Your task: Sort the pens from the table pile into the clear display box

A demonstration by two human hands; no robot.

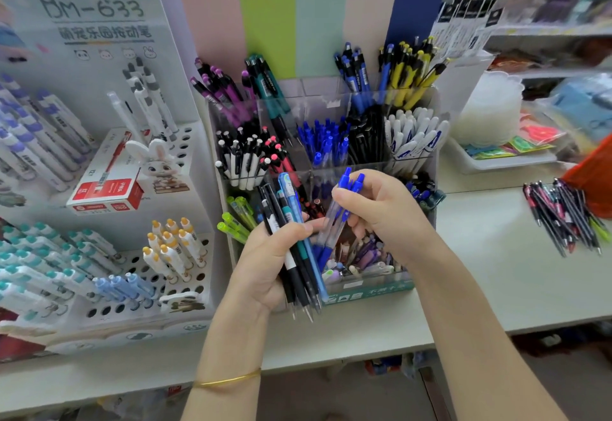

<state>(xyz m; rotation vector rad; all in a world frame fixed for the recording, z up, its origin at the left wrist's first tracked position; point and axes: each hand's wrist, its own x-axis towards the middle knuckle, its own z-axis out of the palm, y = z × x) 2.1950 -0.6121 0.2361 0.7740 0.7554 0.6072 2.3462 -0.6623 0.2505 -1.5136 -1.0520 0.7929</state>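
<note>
Left hand (261,265): fingers curled round a mixed bundle (298,255) of slim black, teal and light-blue barrels, tips down, likely a reserve to draw from
Right hand (381,212): pinches a few blue-capped pens (344,213), smooth clear plastic, held apart, probably one matched sort
Clear display box (331,102): just behind both hands; rigid transparent dividers, pens upright by colour
Blue compartment (326,145): middle row, likely their home
Table pile (563,218): well to the right on the pale table (490,255), dark and pink barrels fanned flat, unsorted
</note>
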